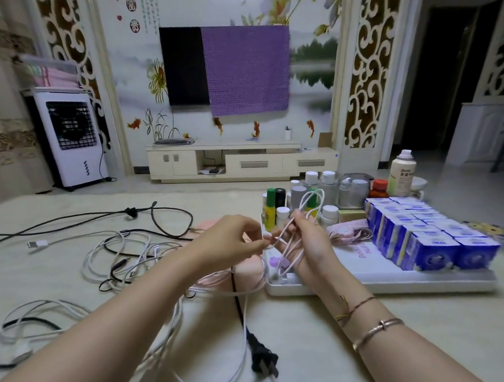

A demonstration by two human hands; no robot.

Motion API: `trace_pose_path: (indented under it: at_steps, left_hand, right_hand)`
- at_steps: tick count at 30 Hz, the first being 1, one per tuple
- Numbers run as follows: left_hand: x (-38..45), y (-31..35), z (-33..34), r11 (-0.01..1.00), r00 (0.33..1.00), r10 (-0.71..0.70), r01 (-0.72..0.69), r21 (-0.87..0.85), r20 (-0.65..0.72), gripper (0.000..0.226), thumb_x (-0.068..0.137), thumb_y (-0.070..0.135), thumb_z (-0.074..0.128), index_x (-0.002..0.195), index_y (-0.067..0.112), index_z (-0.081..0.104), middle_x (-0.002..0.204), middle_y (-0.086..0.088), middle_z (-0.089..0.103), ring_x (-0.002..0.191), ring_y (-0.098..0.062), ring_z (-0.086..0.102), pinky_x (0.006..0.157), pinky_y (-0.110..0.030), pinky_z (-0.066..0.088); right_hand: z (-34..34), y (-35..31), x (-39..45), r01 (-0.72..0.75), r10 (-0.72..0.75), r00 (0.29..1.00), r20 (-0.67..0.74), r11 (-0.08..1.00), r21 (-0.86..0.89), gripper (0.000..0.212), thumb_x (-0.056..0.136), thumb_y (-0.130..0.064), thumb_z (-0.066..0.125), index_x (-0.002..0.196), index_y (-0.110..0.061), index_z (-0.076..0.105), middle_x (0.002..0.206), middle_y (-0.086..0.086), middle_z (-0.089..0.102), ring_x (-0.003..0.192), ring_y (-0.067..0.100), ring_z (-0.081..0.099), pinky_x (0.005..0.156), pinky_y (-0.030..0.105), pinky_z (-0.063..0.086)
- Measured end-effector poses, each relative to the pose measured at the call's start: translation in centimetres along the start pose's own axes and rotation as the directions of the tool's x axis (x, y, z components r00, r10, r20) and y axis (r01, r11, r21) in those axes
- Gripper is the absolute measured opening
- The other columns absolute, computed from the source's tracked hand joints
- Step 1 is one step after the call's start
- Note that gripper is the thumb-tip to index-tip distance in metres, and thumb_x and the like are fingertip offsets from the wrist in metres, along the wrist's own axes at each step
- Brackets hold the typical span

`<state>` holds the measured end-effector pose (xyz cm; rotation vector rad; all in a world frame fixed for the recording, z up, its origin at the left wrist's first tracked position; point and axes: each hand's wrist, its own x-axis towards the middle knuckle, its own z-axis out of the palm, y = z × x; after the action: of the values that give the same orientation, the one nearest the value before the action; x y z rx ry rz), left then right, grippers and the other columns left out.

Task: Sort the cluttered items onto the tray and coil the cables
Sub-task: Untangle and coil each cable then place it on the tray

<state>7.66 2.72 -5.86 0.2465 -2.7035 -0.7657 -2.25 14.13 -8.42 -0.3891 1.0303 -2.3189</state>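
Several loops of the white cable (294, 235) already hang around my right hand (309, 243), whose fingers curl round the bundle and hold it upright above the near left corner of the tray (396, 285). My left hand (233, 238) pinches the running strand just beside it, feeding the next turn, so both grips are narrow and busy with the same cable. Its loose length drops over the desk's near edge towards me.

Coiling is the step in hand, and I judge the sorting largely done: blue boxes (428, 240) fill the tray's right side and bottles (309, 199) stand along its far edge. Next I should draw more slack through my left fingers and lay another loop over the right hand, keeping the turns even.

Still untidy are the tangled cables (125, 256) across the left of the desk and a black plug (262, 359) near the front edge.
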Motion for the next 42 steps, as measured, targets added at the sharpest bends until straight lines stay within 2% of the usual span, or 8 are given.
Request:
trace_pose_path:
  at_steps: [5,10,14,17,21,30,37,42]
  left_hand:
    - [-1.1,-1.3,-0.5,0.993,0.998,-0.007,0.000,0.114,0.066,0.017,0.091,0.020,0.061,0.103,0.022,0.073,0.097,0.006,0.073,0.088,-0.007,0.065,0.080,-0.023,0.050]
    - [-1.8,-2.4,-1.2,0.932,0.997,-0.079,0.070,0.356,0.012,0.020,0.093,0.034,0.053,0.102,0.028,0.070,0.098,0.007,0.070,0.092,-0.015,0.061,0.082,-0.035,0.051]
    - [-1.8,-1.8,-1.3,0.964,0.995,-0.102,0.104,0.243,-0.021,0.036,0.092,0.045,0.038,0.090,0.024,0.067,0.092,0.003,0.063,0.097,-0.020,0.047,0.090,-0.040,0.043]
    - [-1.1,-1.5,-1.0,0.969,0.989,-0.140,0.148,0.199,-0.054,0.052,0.084,0.043,0.021,0.090,0.022,0.068,0.098,-0.002,0.060,0.101,-0.025,0.039,0.095,-0.042,0.035]
    - [-0.4,-1.4,-0.6,0.957,0.992,-0.014,0.049,0.287,-0.125,0.016,0.097,0.028,0.046,0.104,0.030,0.061,0.082,0.009,0.053,0.094,-0.019,0.038,0.091,-0.038,0.036]
    - [0.0,0.2,0.1,0.979,0.983,0.156,-0.141,0.146,-0.099,0.027,0.087,0.017,0.061,0.111,0.022,0.049,0.078,0.011,0.052,0.085,-0.014,0.038,0.073,-0.029,0.027]
    - [0.1,-0.4,-0.2,0.975,0.955,0.219,-0.207,0.083,-0.199,0.028,0.084,0.016,0.067,0.106,0.020,0.050,0.077,0.012,0.053,0.082,-0.021,0.055,0.080,-0.039,0.042]
    - [-0.1,-1.0,-0.7,0.989,0.975,0.144,-0.135,0.060,-0.171,0.020,0.092,0.033,0.057,0.108,0.025,0.047,0.079,0.011,0.058,0.085,-0.014,0.061,0.094,-0.044,0.042]
  right_hand:
    - [-0.2,-0.3,0.0,-0.025,0.027,0.999,-0.039,0.999,0.046,0.026,0.103,-0.025,0.039,0.083,-0.010,0.044,0.073,0.008,0.054,0.052,0.020,0.052,0.045,0.028,0.054]
    - [-0.4,-0.8,0.0,-0.050,0.041,0.995,0.092,0.993,0.104,0.037,0.105,-0.028,0.029,0.074,-0.011,0.040,0.053,0.003,0.049,0.029,0.005,0.025,0.029,0.014,0.027]
    - [-0.8,-0.9,0.3,-0.060,0.048,0.988,0.150,0.995,0.074,0.045,0.106,-0.027,0.025,0.064,-0.013,0.034,0.046,-0.001,0.035,0.026,0.002,0.020,0.031,0.014,0.013]
    - [-1.0,-0.7,0.7,-0.091,0.088,0.985,0.146,0.996,0.015,0.041,0.106,-0.029,0.026,0.069,-0.014,0.032,0.045,-0.001,0.036,0.026,0.003,0.020,0.030,0.014,0.015]
    - [-0.9,0.0,0.8,-0.039,0.053,0.993,0.108,0.991,-0.126,0.027,0.105,-0.023,0.031,0.079,-0.017,0.033,0.050,0.002,0.039,0.027,0.004,0.022,0.032,0.010,0.019]
    - [-0.5,0.5,0.3,-0.014,0.036,0.999,0.037,0.877,-0.481,0.019,0.104,-0.032,0.031,0.091,-0.019,0.037,0.061,0.009,0.053,0.042,0.019,0.055,0.050,0.028,0.044]
    - [-0.5,0.4,-0.2,0.057,0.079,0.981,0.177,0.753,-0.656,0.022,0.098,-0.028,0.050,0.106,-0.008,0.046,0.059,0.002,0.061,0.053,0.015,0.057,0.054,0.030,0.043]
    - [-0.4,-0.5,-0.8,0.009,0.193,0.933,0.304,0.830,-0.557,0.007,0.095,-0.019,0.054,0.097,-0.012,0.057,0.062,-0.001,0.064,0.059,0.015,0.054,0.048,0.019,0.042]
